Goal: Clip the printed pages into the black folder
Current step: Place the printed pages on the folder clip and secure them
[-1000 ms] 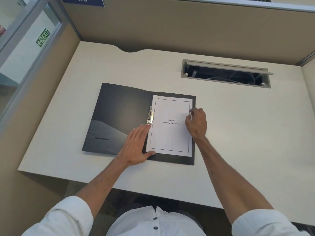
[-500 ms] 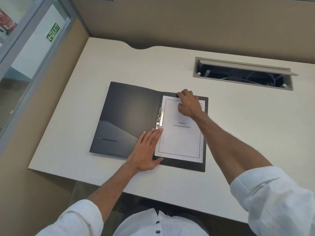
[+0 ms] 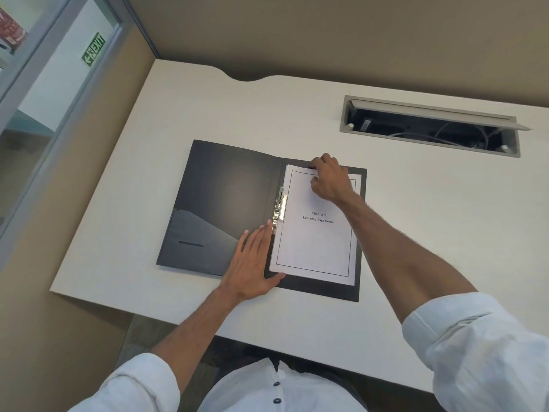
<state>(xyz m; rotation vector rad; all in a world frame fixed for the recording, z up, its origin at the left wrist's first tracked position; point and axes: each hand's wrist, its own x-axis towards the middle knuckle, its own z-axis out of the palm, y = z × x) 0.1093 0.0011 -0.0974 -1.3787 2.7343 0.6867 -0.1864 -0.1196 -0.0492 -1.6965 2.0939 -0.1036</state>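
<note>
On the white desk [image 3: 416, 218], the black folder [image 3: 225, 188] lies open and flat, its near edge close to the desk's near edge, with bare surface to the right and on the far side. Printed pages [image 3: 315, 248] rest on the folder's right half, squared to it, with a dark margin showing along the right and near sides; the top sheet carries a thin rectangular border and the heading "Chapter 6 Learning Experience". A metal clip [image 3: 279, 208] sits along the spine at the pages' left edge; whether it is closed on the paper cannot be told. The left hand [image 3: 252, 263] lies flat, fingers extended and together, on the folder just left of the pages, thumb touching their near-left corner. The right hand [image 3: 331, 178] is curled over the pages' far edge, fingers pinching the paper there. Far right, a cable tray [image 3: 430, 126] recessed in the desk stands open, well apart from the folder. Beige partition walls [image 3: 326, 34] bound the desk at far and left.
</note>
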